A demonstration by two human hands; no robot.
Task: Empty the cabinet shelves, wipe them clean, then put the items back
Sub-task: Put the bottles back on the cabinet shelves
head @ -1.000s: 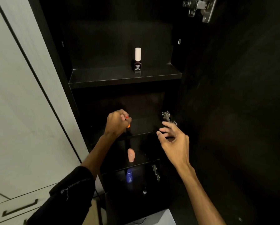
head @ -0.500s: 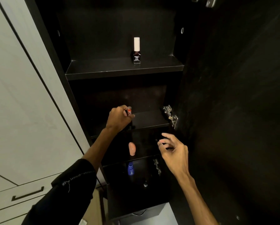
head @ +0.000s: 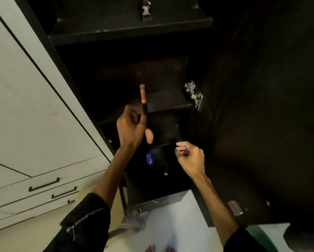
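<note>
While I hold the view on the dark cabinet (head: pixel 243 106), here is my read
Step in hand: I judge I am either lifting a slim item off the middle shelf (head: pixel 167 102) or setting it back there; one moment alone cannot settle which
Left grip: my left hand (head: pixel 130 128) is curled round the lower, dark part of a slim tube (head: pixel 143 95), which stands nearly upright with its orange band and pale tip clear above the fingers
Right grip: my right hand (head: pixel 190 157) hovers near the front edge of a lower shelf, fingers loosely curled; something small and dark may sit between the fingertips, but I cannot tell
Items on shelves: a dark bottle (head: pixel 146 10) stands on the top shelf (head: pixel 130 31); a pinkish rounded item (head: pixel 149 136) sits just below my left hand, and a blue bottle (head: pixel 150 159) lower down
Door side: a metal hinge (head: pixel 193 94) juts out just right of the middle shelf
Doing it well: I would keep the tube vertical, move it straight through the opening, stay away from the hinge, and avoid brushing the pinkish item beneath
Risk: the dim shelves hide edges, so I would go slowly
</note>
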